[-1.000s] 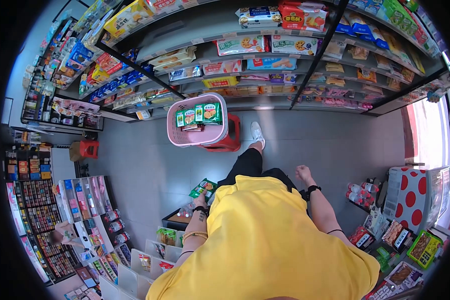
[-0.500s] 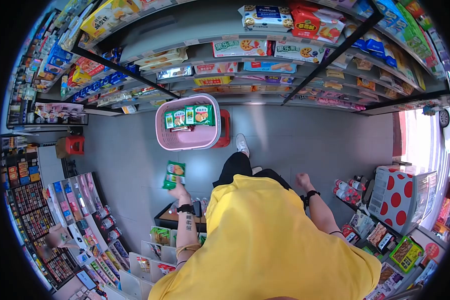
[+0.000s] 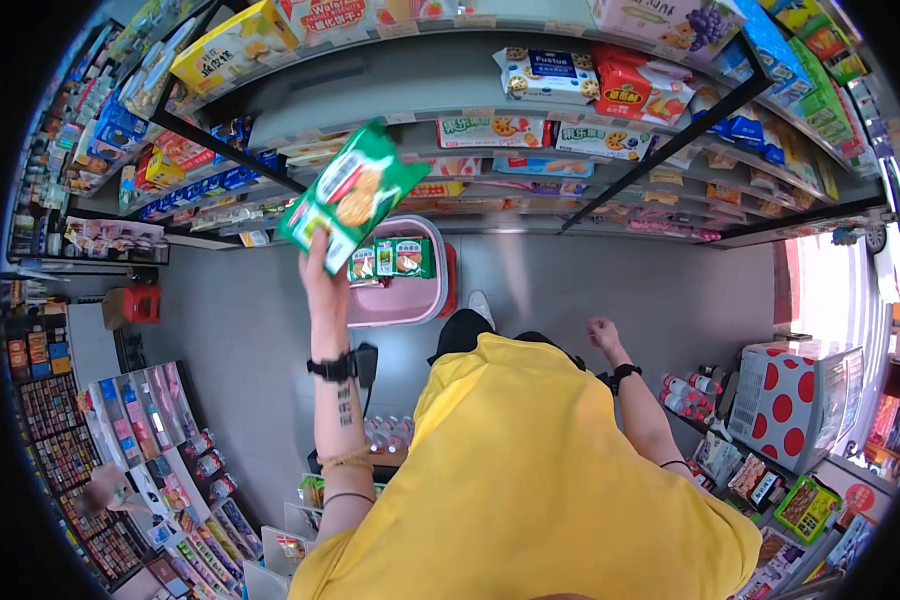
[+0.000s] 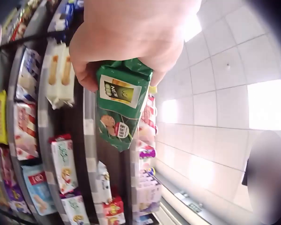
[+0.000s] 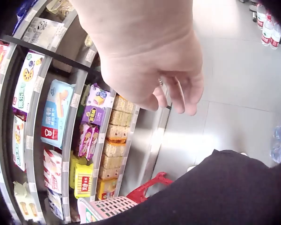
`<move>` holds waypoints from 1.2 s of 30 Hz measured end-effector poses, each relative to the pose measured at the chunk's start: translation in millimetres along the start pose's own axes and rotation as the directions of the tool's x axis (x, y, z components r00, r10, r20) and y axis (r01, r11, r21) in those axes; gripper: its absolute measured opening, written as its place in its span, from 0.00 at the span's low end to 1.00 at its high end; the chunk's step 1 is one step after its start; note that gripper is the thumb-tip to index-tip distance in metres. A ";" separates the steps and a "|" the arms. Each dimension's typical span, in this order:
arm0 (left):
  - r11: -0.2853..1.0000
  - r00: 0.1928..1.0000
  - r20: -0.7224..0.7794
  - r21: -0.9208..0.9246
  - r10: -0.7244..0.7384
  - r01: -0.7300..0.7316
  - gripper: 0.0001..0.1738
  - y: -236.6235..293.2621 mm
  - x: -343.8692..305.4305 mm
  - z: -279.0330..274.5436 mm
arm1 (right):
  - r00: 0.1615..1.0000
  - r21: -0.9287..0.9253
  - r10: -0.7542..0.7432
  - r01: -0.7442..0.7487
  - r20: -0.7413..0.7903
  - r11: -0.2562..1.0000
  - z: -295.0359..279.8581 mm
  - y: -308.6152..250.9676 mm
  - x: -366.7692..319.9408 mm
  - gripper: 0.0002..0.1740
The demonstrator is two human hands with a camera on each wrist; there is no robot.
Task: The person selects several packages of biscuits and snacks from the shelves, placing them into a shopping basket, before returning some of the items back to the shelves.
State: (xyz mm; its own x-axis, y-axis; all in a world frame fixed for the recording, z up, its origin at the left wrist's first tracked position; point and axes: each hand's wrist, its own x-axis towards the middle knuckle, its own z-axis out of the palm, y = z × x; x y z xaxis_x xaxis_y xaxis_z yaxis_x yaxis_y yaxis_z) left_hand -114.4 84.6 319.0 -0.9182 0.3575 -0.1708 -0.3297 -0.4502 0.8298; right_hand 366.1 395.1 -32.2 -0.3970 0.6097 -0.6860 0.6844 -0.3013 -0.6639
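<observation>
My left hand (image 3: pixel 322 282) grips a green biscuit packet (image 3: pixel 358 192) by its near end, raised in front of the shelves. In the left wrist view the packet (image 4: pixel 119 101) is between the thumb and fingers, its far end pointing at an empty-looking stretch of shelf. Below the packet stands a pink basket (image 3: pixel 395 308), partly covered by the hand and packet. Two similar green packets (image 3: pixel 410 258) lie inside it. My right hand (image 3: pixel 602 335) hangs at my side with fingers loosely curled, and in the right wrist view this hand (image 5: pixel 152 61) holds nothing.
The basket rests on a red stool (image 3: pixel 451 278). Shelves of packaged snacks (image 3: pixel 545 165) run across the front. A polka-dot freezer (image 3: pixel 782 400) and bottles (image 3: pixel 690 395) stand at the right. More bottles (image 3: pixel 390 432) are near my left elbow; another person (image 3: pixel 105 490) is at the far left.
My left hand has lifted the green packet from low beside my left leg, forward and up past the basket to the shelf front. The right hand still hangs at my side.
</observation>
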 end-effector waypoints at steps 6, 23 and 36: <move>0.935 0.968 0.179 0.338 -0.174 0.105 0.28 23.0 81.6 105.4 | 0.996 -0.053 0.078 -0.081 -0.049 0.995 -24.9 18.0 -6.5 0.13; 0.818 0.945 0.179 0.561 -0.272 0.129 0.27 -18.7 259.0 171.0 | 0.959 0.196 0.271 -0.250 -0.088 0.948 -35.1 19.0 -35.5 0.10; 0.683 0.997 0.082 0.729 -0.017 -0.048 0.25 -68.5 316.2 186.4 | 0.984 0.264 0.166 -0.144 -0.061 0.954 -110.4 14.8 56.7 0.11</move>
State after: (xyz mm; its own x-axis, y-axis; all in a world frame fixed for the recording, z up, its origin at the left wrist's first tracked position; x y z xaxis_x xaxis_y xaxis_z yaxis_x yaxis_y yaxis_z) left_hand -341.1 380.9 307.1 -0.8915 0.4307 -0.1407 -0.0208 0.2712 0.9623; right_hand 421.1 506.2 -48.1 -0.2401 0.5948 -0.7672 0.5490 -0.5686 -0.6126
